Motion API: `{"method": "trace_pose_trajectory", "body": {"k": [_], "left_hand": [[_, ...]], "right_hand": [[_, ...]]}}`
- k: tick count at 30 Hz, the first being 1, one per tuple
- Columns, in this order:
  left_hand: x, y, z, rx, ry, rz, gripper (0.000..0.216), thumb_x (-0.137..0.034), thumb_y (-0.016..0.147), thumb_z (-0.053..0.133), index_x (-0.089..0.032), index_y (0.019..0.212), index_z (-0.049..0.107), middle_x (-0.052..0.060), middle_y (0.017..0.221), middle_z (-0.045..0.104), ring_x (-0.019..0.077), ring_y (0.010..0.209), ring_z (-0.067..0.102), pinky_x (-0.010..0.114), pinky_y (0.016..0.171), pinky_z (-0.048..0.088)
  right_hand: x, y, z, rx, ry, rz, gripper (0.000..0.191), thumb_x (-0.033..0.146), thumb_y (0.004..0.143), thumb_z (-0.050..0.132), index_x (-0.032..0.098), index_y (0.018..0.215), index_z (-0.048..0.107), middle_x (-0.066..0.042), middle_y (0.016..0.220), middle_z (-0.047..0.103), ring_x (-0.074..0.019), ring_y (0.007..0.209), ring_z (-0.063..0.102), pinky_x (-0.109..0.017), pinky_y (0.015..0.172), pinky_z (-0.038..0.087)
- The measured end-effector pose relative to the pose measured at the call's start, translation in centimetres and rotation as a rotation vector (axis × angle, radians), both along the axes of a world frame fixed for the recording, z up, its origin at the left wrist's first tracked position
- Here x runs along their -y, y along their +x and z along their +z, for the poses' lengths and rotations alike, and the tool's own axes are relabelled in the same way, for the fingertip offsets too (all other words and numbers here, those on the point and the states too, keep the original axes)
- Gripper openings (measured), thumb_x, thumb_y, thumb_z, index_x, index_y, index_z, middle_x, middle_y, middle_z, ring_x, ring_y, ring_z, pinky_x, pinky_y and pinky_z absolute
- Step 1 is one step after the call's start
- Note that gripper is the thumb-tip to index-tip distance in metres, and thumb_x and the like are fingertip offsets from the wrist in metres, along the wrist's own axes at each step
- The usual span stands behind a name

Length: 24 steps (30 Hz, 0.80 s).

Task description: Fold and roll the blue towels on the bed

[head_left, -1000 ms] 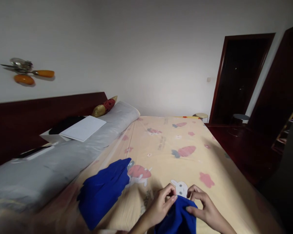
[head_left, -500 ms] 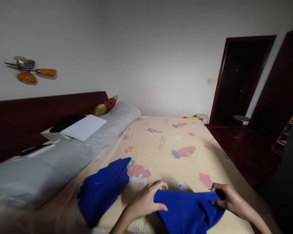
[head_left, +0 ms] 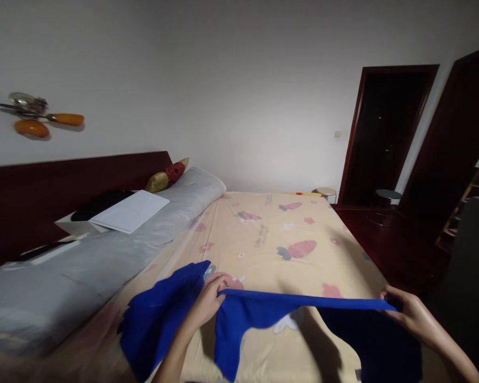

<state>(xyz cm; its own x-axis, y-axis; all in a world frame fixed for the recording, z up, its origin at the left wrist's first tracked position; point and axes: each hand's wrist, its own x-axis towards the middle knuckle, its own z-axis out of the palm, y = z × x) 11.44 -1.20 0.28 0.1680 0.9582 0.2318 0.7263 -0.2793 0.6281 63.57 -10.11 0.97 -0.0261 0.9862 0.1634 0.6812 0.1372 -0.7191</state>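
Observation:
A blue cloth piece is stretched in a nearly straight band between my two hands, above the bed. Its left end is pinched in my left hand, and my right hand grips the other end. Below the band the fabric hangs in two flaps, with a curved gap between them through which the sheet shows. Just left of my left hand lies a second blue cloth with a jagged, scalloped edge, partly covered by my forearm.
The bed has a cream sheet with carrot and rabbit prints. Along the dark headboard runs a long grey pillow, bearing a white box lid and a red and gold cushion. Two stools stand near the dark door.
My hands have moved apart, left hand leftward and right hand rightward, pulling the bunched blue cloth out wide. Its hanging flaps and the gap between them now show.

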Motion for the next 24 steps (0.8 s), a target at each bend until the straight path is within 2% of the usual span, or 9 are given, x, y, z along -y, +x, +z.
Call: {"method": "trace_pose_trajectory", "body": {"k": [6, 11, 15, 17, 20, 23, 24], "left_hand": [[-0.8, -2.3, -0.6, 0.176, 0.028, 0.110, 0.009, -0.028, 0.066, 0.056, -0.023, 0.073, 0.057, -0.006, 0.062, 0.052, 0.0150, 0.063, 0.053, 0.027, 0.065, 0.043], [-0.7, -4.8, -0.2, 0.282, -0.004, 0.148, 0.024, -0.044, 0.067, 0.063, -0.021, 0.073, 0.063, -0.007, 0.057, 0.050, 0.0145, 0.060, 0.051, 0.025, 0.058, 0.041], [-0.8, -6.4, -0.2, 0.307, -0.023, 0.172, 0.042, -0.059, 0.063, 0.068, -0.019, 0.074, 0.069, -0.004, 0.061, 0.057, 0.0154, 0.063, 0.055, 0.026, 0.061, 0.044], [-0.8, -6.9, -0.2, 0.347, -0.003, 0.170, 0.049, -0.065, 0.058, 0.070, -0.019, 0.073, 0.070, 0.000, 0.072, 0.064, 0.0189, 0.074, 0.061, 0.028, 0.069, 0.049], [-0.7, -7.5, -0.2, 0.400, 0.015, 0.199, 0.050, -0.067, 0.056, 0.072, -0.020, 0.075, 0.071, 0.002, 0.083, 0.072, 0.0234, 0.087, 0.065, 0.032, 0.083, 0.051], [-0.3, -7.8, 0.2, 0.429, -0.040, 0.259, 0.051, -0.065, 0.054, 0.074, -0.021, 0.080, 0.072, 0.002, 0.083, 0.075, 0.0254, 0.087, 0.067, 0.035, 0.083, 0.053], [-0.1, -7.8, 0.4, 0.442, -0.061, 0.268, 0.052, -0.065, 0.053, 0.075, -0.020, 0.081, 0.072, 0.002, 0.082, 0.075, 0.0257, 0.086, 0.067, 0.035, 0.081, 0.054]], "right_hand": [[-0.2, 1.5, -1.1, -0.090, 0.030, -0.082, 0.020, 0.040, 0.070, 0.066, 0.023, 0.073, 0.055, 0.001, 0.070, 0.059, -0.0167, 0.069, 0.053, -0.025, 0.065, 0.044], [-0.5, 3.3, -2.2, -0.105, 0.059, -0.237, 0.025, 0.046, 0.068, 0.066, 0.024, 0.072, 0.055, 0.002, 0.068, 0.058, -0.0157, 0.066, 0.052, -0.025, 0.061, 0.042], [-0.9, 4.9, -3.4, -0.070, -0.001, -0.330, 0.032, 0.054, 0.068, 0.064, 0.025, 0.068, 0.051, 0.004, 0.060, 0.051, -0.0146, 0.059, 0.046, -0.026, 0.055, 0.038], [-0.9, 5.3, -3.5, -0.082, -0.035, -0.312, 0.036, 0.057, 0.067, 0.065, 0.025, 0.065, 0.048, 0.005, 0.057, 0.048, -0.0141, 0.057, 0.044, -0.027, 0.054, 0.037], [0.0, 5.3, -2.8, -0.204, -0.100, -0.195, 0.039, 0.054, 0.065, 0.070, 0.025, 0.064, 0.044, 0.005, 0.060, 0.047, -0.0139, 0.058, 0.044, -0.027, 0.053, 0.037], [1.7, 5.4, -1.9, -0.335, -0.210, -0.071, 0.034, 0.053, 0.067, 0.070, 0.027, 0.071, 0.049, 0.003, 0.065, 0.051, -0.0146, 0.058, 0.046, -0.028, 0.051, 0.038], [2.2, 5.6, -1.7, -0.307, -0.179, -0.088, 0.034, 0.056, 0.066, 0.069, 0.027, 0.071, 0.051, 0.002, 0.065, 0.052, -0.0154, 0.056, 0.047, -0.028, 0.050, 0.039]]}}
